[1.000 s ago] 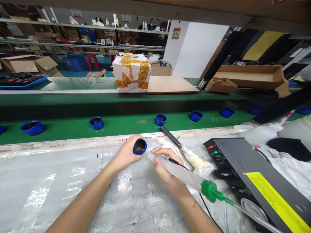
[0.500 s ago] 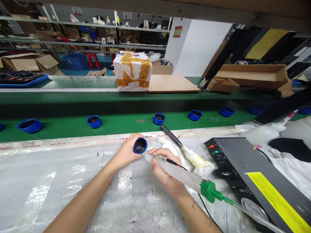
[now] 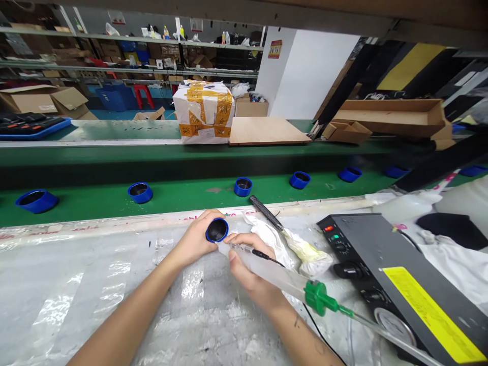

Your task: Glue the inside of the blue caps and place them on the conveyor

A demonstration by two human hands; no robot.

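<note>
My left hand (image 3: 194, 241) is closed around a small blue cap (image 3: 217, 230), its dark open side facing me. My right hand (image 3: 249, 264) grips a clear dispensing syringe (image 3: 278, 277) with a green fitting (image 3: 316, 297) at its rear end. The syringe tip sits at the cap's lower rim. Both hands rest over a plastic-covered bench (image 3: 114, 284). A thin black cable runs along the syringe.
Several more blue caps (image 3: 140, 192) stand in a row on the green conveyor belt (image 3: 190, 195). A grey controller box (image 3: 392, 274) with a yellow label is at my right. A rag and a black-handled brush (image 3: 267, 213) lie beyond my right hand. A taped parcel (image 3: 202, 113) stands behind.
The syringe tip has moved up to the cap's rim. The caps on the belt have shifted slightly left in view. Both hands keep their grips.
</note>
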